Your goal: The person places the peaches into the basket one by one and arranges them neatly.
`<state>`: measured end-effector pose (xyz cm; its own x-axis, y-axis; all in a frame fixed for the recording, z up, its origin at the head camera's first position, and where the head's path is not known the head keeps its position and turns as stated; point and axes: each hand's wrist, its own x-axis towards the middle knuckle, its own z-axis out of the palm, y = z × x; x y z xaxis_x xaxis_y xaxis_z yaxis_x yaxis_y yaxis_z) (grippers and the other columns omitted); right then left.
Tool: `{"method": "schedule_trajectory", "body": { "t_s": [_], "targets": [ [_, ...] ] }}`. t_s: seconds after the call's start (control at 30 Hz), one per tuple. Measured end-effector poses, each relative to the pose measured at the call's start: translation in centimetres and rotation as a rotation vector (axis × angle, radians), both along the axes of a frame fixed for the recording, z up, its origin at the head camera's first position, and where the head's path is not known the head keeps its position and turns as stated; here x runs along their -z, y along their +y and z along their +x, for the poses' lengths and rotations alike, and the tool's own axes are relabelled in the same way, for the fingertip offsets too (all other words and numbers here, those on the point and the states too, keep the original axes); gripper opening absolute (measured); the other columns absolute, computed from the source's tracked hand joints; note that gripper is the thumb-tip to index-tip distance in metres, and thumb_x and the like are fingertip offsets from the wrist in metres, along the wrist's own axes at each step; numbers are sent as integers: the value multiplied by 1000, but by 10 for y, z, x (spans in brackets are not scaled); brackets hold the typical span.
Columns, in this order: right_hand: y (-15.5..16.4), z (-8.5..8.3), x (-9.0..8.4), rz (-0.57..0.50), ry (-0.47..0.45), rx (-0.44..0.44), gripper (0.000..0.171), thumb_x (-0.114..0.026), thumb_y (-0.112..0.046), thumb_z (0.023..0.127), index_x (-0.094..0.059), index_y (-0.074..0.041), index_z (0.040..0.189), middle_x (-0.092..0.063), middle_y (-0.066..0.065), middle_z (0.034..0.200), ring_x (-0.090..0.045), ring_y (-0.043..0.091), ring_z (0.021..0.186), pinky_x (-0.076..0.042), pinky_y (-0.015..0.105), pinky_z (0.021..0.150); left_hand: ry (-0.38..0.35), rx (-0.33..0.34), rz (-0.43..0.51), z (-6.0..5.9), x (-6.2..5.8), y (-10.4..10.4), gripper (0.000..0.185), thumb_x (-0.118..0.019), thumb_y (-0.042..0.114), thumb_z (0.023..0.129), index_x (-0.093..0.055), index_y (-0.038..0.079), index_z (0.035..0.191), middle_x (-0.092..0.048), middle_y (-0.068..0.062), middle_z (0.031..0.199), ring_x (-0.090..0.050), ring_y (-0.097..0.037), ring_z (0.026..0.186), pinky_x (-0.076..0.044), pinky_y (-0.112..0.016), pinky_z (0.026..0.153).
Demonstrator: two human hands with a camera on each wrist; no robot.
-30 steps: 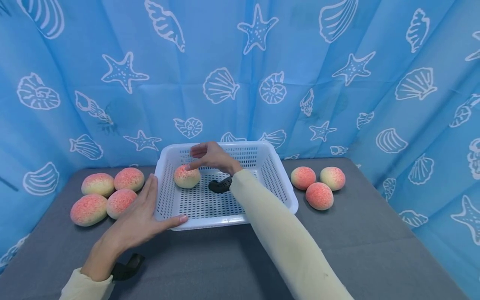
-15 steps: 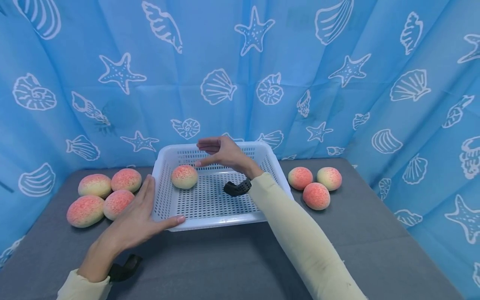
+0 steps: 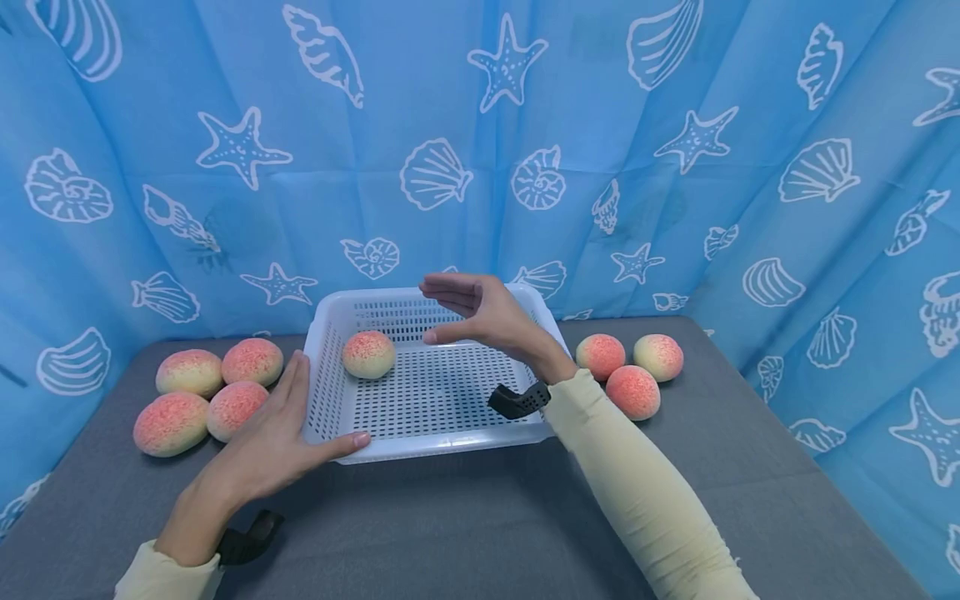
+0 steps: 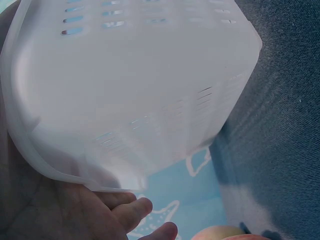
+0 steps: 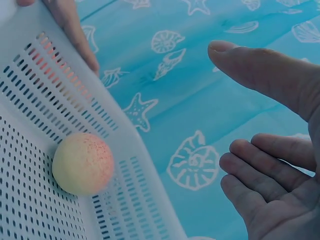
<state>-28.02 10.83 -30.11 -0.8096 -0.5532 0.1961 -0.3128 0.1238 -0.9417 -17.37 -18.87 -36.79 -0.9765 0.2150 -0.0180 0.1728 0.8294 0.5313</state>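
A white perforated plastic basket (image 3: pixel 442 448) sits on the grey cloth, with one pink and cream peach (image 3: pixel 369 354) in its left part. My left hand (image 3: pixel 273 437) rests against the basket's near left corner, fingers straight along the left side and thumb on the front rim. In the left wrist view its fingers (image 4: pixel 131 212) lie along the rim. Over the basket's right half is my right hand (image 3: pixel 491 321), holding nothing, thumb and fingers spread apart. The right wrist view shows that hand's bare palm (image 5: pixel 280 215), apart from the peach.
Several peaches (image 3: pixel 171 423) are grouped on the cloth left of the basket, beside my left hand. Three more peaches (image 3: pixel 633 392) lie to its right, near my right forearm. A blue curtain (image 3: pixel 480 167) with white shell and starfish prints hangs behind the table (image 3: pixel 420 533).
My right hand has moved away from the peach in the basket, to the right, its fingers spreading apart. That peach stays in place. My left hand keeps its hold against the basket.
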Motion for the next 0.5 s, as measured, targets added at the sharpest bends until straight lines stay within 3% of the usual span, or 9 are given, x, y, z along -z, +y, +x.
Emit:
{"method": "schedule_trajectory", "body": {
  "t_s": [0.5],
  "targets": [
    [69,32,12,-122,11,73,78,-83,7,78,-48,1,148,-54,15,147,-48,26,139,-43,32,107,12,3,8,0,3,-4,133,-67,74,83,27,15,155,21,-17,166,-14,-57,146,-26,-76,103]
  ]
}}
